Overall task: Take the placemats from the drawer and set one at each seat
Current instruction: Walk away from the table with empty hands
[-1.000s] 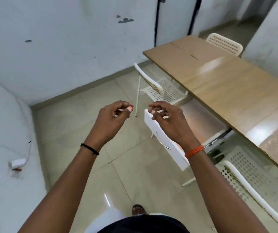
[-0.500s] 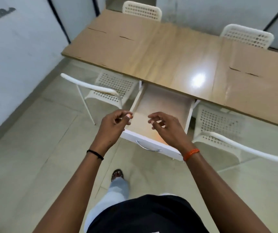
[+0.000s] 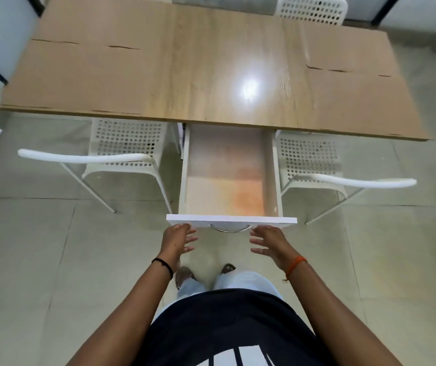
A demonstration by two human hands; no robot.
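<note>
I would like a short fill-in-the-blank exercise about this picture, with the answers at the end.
1. The drawer under the table is pulled ____.
2. The left hand and the right hand hold ____.
3. The chairs are ____ in colour.
4. The right wrist wears an ____ band.

Answers: open; nothing; white; orange

One table [image 3: 211, 62], one drawer [image 3: 231, 219], three chairs [image 3: 122, 151], two hands [image 3: 177, 240].

No words, numbers or labels can be read anywhere. The black shirt [image 3: 227, 326], below the hands, bears only white slanted stripes, cut off at the frame edge.
</note>
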